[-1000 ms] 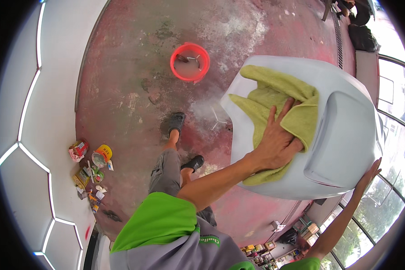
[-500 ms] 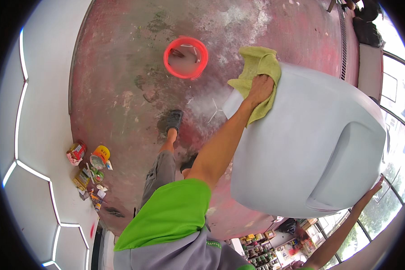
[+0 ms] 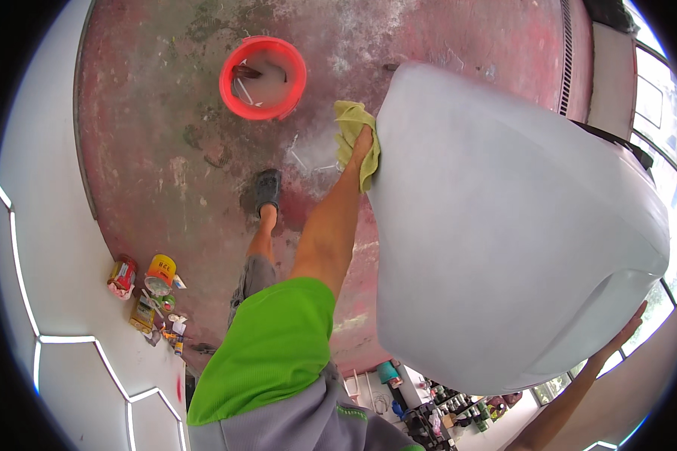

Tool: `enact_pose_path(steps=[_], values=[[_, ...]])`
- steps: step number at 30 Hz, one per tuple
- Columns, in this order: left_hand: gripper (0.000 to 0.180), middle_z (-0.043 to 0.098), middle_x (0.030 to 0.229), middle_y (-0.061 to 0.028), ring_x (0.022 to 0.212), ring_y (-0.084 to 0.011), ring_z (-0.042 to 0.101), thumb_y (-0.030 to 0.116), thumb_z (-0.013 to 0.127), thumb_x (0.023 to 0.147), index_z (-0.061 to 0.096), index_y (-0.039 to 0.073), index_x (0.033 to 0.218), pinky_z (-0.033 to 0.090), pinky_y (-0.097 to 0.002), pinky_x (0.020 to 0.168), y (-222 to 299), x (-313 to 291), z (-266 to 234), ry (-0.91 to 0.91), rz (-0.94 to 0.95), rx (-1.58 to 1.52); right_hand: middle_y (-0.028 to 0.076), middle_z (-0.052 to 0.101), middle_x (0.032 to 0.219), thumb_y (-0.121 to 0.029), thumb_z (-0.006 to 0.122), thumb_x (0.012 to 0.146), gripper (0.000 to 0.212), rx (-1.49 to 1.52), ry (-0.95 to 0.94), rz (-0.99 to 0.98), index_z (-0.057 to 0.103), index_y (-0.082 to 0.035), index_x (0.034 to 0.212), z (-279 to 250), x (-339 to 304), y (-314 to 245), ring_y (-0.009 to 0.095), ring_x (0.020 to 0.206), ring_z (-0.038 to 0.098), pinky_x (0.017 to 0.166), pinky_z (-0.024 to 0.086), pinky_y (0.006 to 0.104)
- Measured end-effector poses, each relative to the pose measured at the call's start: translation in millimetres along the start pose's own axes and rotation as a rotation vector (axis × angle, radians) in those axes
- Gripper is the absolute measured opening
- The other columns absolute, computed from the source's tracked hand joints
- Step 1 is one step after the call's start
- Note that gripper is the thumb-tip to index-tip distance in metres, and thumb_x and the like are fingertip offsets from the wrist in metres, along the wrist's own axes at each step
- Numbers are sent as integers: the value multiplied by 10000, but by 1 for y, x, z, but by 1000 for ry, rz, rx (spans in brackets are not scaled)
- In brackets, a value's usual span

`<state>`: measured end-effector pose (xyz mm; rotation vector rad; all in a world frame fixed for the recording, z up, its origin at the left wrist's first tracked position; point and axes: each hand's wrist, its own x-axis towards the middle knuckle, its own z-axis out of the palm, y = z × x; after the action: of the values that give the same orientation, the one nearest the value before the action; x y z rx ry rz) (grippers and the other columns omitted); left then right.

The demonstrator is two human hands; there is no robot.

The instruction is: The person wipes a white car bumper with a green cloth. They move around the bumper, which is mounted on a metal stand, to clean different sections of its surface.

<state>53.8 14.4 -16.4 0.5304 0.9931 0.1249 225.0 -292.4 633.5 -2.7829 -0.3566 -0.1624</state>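
A large, light grey curved panel, shaped like a car hood (image 3: 496,225), fills the right half of the view, tilted up off the floor. At its left edge, my left hand (image 3: 362,146) is closed on a yellow-green cloth (image 3: 351,120), pressing it against the rim. The cloth's loose part hangs out past my fingers on the floor side. My right hand (image 3: 630,331) is at the panel's lower right edge, holding it there; part of the hand is hidden behind the edge.
A red bucket (image 3: 299,79) of cloudy water, with dark and pale items inside, stands on the stained floor. Cans and a yellow pot (image 3: 160,270) crowd the left wall. A drain grate (image 3: 566,60) runs at the far right. Shelves of bottles (image 3: 462,406) show behind the panel.
My left hand has slid the cloth from the panel's upper face to its left edge. The panel looks larger and is tilted differently. The view has shifted, and my right hand stays at the edge.
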Motion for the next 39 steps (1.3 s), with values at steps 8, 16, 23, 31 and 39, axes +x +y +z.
enact_pose_path(steps=[8,16,23,31,39], values=[[626,556,1374,-155,1271,-296,530,544,365,1043,462,81,1453,435,-401,1072,12,-140,11,-31,-116,-154,130,201,1691,-546,253,1109,725,159,114,180,181,-50,1634,28,-9,-47,266,1543,258,1250,256,417],[622,575,1298,-120,1187,-248,580,561,391,1034,464,97,1441,490,-378,1009,55,-338,20,-138,-405,-291,110,244,1698,-624,287,1067,719,-140,256,14,335,-157,1612,15,-1,3,315,1596,8,1262,23,501],[560,597,1246,-118,1088,-241,628,491,397,1021,514,66,1366,545,-394,900,-32,-391,-9,-110,-313,-303,149,254,1684,-632,286,1048,782,-158,529,-10,276,-90,1612,8,-16,-23,344,1590,86,1259,48,565],[435,630,1139,-114,971,-214,653,352,390,1029,593,5,1195,549,-369,818,-6,-474,-17,-118,-272,183,217,225,1673,-578,320,1072,767,321,625,-112,252,-25,1600,11,-153,-51,389,1577,100,1256,68,551],[376,646,1124,-83,1038,-194,637,330,464,1071,603,11,1216,523,-349,879,-21,-593,22,-421,-244,296,145,154,1713,-671,389,1017,795,863,-125,343,300,-157,1616,63,-451,20,334,1581,116,1269,109,509]])
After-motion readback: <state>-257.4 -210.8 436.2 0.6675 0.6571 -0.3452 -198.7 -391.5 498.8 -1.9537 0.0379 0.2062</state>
